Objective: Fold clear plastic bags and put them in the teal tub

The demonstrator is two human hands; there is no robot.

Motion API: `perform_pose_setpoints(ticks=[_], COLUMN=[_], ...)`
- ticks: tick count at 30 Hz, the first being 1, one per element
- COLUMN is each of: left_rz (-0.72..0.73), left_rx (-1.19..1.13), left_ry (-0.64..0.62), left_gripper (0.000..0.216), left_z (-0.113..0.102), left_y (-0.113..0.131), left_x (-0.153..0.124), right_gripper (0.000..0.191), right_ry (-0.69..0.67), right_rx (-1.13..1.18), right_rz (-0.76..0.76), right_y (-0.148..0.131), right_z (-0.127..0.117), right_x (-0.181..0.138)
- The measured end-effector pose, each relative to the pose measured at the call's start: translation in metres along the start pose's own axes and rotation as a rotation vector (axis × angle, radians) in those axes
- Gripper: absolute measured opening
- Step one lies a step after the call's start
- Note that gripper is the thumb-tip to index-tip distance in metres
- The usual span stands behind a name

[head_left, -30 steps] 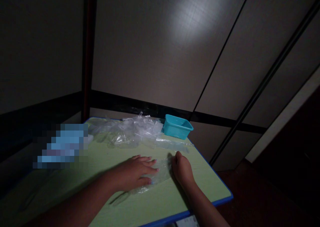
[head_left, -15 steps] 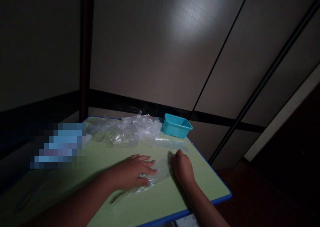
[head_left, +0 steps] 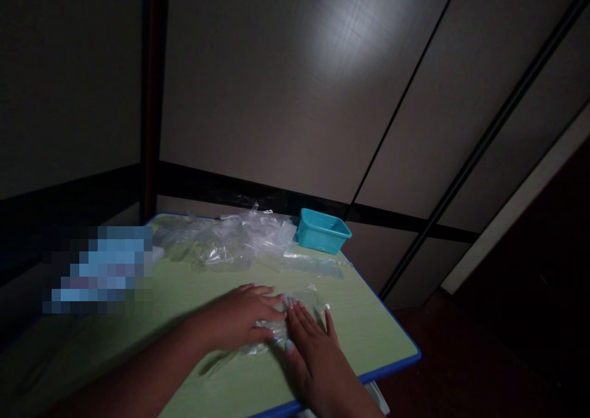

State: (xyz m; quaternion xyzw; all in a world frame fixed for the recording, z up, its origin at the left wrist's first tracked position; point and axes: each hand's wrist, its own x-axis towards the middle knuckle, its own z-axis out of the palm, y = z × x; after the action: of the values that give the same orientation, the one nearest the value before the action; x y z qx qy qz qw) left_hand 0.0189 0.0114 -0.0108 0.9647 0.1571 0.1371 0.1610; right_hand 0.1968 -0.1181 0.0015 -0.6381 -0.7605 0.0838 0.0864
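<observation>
A clear plastic bag (head_left: 311, 296) lies on the green tabletop (head_left: 203, 295), partly hidden under both hands. My left hand (head_left: 246, 319) rests on the bag's left part with its fingers spread. Beside it, my right hand (head_left: 313, 350) lies flat on the bag, fingers stretched out, thumb apart. The fingertips of the two hands nearly meet. Neither hand grips anything.
Behind the hands is a heap of crumpled clear plastic bags (head_left: 249, 236), with a flat clear strip (head_left: 313, 264) in front. A turquoise basket (head_left: 324, 230) stands at the back right edge. A blurred-out blue patch (head_left: 106, 264) is at left.
My right hand has opened from a closed fist at the bag's right end and moved left and nearer, now flat on the plastic. My left hand stays in place.
</observation>
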Motion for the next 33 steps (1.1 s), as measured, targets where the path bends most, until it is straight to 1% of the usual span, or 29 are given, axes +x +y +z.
perform_pose_setpoints(ticks=[3, 5, 8, 10, 12, 13, 14, 17, 19, 21, 23, 24, 27, 29, 31, 33], left_rz=[-0.019, -0.022, -0.019, -0.016, -0.015, -0.015, -0.016, -0.007, 0.005, 0.005, -0.013, -0.025, -0.084, -0.156, -0.229, -0.261], left_rx=[-0.023, -0.028, -0.031, -0.029, -0.016, -0.009, -0.002, 0.012, 0.02, 0.016, -0.006, -0.022, -0.067, -0.081, -0.081, -0.074], left_ry=[-0.002, -0.006, -0.011, -0.017, -0.023, -0.024, -0.021, 0.001, 0.009, 0.016, 0.057, 0.098, 0.271, 0.364, 0.404, 0.384], left_gripper=[0.047, 0.047, 0.049, 0.049, 0.048, 0.047, 0.045, 0.035, 0.034, 0.04, 0.043, 0.041, 0.028, 0.023, 0.025, 0.027], left_z=[0.002, 0.003, 0.004, 0.005, 0.004, 0.004, 0.004, 0.004, 0.004, 0.004, 0.003, 0.001, -0.007, -0.013, -0.018, -0.021], left_y=[-0.003, -0.005, -0.006, -0.006, -0.006, -0.006, -0.005, -0.004, -0.004, -0.004, -0.003, -0.003, -0.003, -0.004, -0.006, -0.009], left_x=[0.0, 0.0, 0.001, 0.001, 0.001, 0.001, 0.001, 0.0, 0.0, -0.001, -0.001, 0.0, 0.003, 0.004, 0.005, 0.002], right_gripper=[0.059, 0.06, 0.06, 0.059, 0.058, 0.057, 0.057, 0.053, 0.05, 0.05, 0.05, 0.05, 0.05, 0.05, 0.051, 0.051], right_ry=[0.008, 0.02, 0.032, 0.045, 0.069, 0.077, 0.073, -0.008, -0.042, -0.054, -0.046, -0.038, -0.018, -0.011, 0.0, 0.016], right_rx=[-0.048, -0.07, -0.09, -0.1, -0.105, -0.1, -0.087, -0.027, -0.029, -0.065, -0.104, -0.121, -0.157, -0.17, -0.179, -0.19], right_rz=[0.16, 0.239, 0.294, 0.315, 0.296, 0.258, 0.2, 0.019, -0.014, 0.001, 0.028, 0.046, 0.098, 0.129, 0.157, 0.19], right_y=[0.021, 0.037, 0.053, 0.055, 0.048, 0.043, 0.037, 0.024, 0.023, 0.028, 0.035, 0.038, 0.041, 0.041, 0.041, 0.042], right_z=[0.002, 0.004, 0.006, 0.006, 0.003, 0.0, -0.003, -0.009, -0.01, -0.008, -0.005, -0.004, -0.001, 0.0, 0.001, 0.001], right_x=[-0.001, -0.002, -0.004, -0.003, 0.001, 0.004, 0.008, 0.025, 0.038, 0.049, 0.056, 0.058, 0.06, 0.061, 0.062, 0.064])
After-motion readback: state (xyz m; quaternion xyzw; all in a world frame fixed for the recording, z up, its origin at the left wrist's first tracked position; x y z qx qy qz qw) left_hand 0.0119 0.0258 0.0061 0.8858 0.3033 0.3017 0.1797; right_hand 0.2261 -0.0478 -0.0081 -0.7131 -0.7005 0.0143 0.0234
